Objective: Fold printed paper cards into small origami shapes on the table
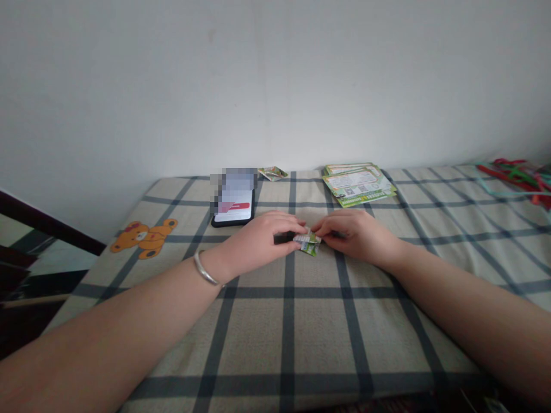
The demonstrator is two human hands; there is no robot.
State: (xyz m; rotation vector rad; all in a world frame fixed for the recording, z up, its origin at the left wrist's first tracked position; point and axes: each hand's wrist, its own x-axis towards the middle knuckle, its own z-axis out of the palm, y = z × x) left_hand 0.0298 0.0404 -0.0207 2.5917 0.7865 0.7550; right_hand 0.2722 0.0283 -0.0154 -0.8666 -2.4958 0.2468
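Between my two hands is a small folded piece of green and white printed paper (308, 241), just above or on the checked cloth. My left hand (269, 235), coming from the left, pinches its left side between thumb and fingers. From the other side, the fingertips of my right hand (355, 235) are closed on its right edge. A silver bangle (205, 268) circles my left wrist. Behind the hands to the right lies a stack of green and white printed cards (359, 186). A similar folded paper piece (272, 173) rests by the wall.
A phone (235, 201) with a lit, partly blurred screen lies behind my left hand. The checked tablecloth (258, 338) carries a flat orange bear figure (144, 238) at left. Tangled red and green strips (519, 179) lie far right. A pale wall (275, 86) rises behind the table.
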